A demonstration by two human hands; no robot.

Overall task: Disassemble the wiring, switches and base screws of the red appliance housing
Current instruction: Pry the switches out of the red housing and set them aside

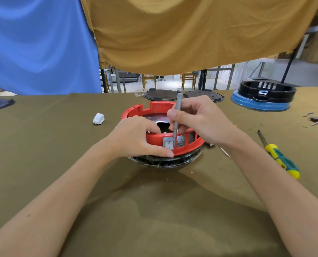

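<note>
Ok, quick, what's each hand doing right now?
Left hand: grips the red housing wall, thumb by the grey switch.
Right hand: holds the thin grey tool, tip at the switch.

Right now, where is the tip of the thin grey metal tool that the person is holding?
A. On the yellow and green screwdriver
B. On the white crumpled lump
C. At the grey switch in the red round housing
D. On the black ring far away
C: the right hand grips the thin grey metal tool, and its tip comes down at the top edge of the grey switch set in the wall of the red round housing.
</note>
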